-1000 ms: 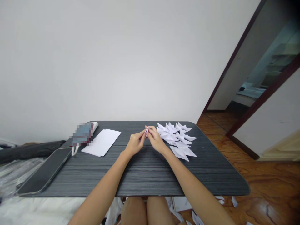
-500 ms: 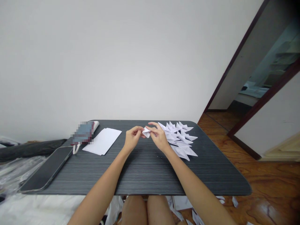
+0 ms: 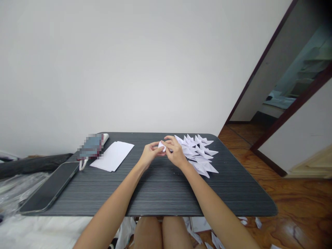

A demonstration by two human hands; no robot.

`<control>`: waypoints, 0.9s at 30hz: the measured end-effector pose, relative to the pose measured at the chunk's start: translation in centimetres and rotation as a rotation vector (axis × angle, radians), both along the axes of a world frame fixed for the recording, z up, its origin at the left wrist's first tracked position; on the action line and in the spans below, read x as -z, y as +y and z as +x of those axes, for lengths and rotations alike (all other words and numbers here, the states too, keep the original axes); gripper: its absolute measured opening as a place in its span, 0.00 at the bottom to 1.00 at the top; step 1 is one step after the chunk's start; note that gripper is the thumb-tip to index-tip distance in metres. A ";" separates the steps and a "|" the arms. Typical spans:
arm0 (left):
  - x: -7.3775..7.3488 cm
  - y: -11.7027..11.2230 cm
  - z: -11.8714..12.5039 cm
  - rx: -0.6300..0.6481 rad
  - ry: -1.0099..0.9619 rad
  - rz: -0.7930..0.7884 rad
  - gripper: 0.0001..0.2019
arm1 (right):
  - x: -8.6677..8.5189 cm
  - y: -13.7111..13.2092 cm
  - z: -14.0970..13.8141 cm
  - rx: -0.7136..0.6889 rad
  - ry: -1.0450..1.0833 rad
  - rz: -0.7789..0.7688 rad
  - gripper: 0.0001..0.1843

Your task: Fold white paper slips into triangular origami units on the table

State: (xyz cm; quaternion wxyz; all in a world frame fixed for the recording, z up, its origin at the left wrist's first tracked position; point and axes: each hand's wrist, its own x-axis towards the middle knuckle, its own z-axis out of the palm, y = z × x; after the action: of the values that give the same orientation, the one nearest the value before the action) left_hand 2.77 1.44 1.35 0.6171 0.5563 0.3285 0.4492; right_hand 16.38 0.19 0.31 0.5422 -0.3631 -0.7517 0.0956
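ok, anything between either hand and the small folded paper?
Nothing visible: left hand and right hand both have fingers on the folded paper. The nearby paper shapes lie to its right, not between.

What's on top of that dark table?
A phone-like slab, a pixelated item, flat white sheets and folded white papers. Hidden is whatever lies beneath these, or behind the left hand and right hand holding a small folded piece.

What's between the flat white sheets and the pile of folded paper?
In the head view: the left hand and right hand, holding a small folded piece above the dark tabletop.
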 end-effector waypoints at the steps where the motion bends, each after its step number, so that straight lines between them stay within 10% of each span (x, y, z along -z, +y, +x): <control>1: 0.0 0.1 -0.1 -0.005 0.035 0.038 0.22 | -0.1 0.0 0.0 -0.007 0.023 -0.020 0.20; 10: -0.3 -0.2 -0.3 -0.010 0.260 0.275 0.15 | -0.4 0.3 0.1 -0.094 0.320 -0.496 0.11; 20: -0.2 -0.5 -0.6 0.023 0.474 0.465 0.18 | -0.9 0.0 0.1 -0.091 0.389 -0.491 0.10; 27: 0.5 -0.8 0.4 0.042 0.280 0.290 0.16 | -0.8 -0.2 -0.6 0.079 0.340 -0.360 0.12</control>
State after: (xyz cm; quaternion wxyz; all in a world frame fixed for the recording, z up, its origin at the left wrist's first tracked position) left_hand 3.22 0.63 0.88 0.4882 0.7030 0.3313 0.3972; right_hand 15.81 -0.02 1.07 0.5908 -0.4616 -0.6057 0.2665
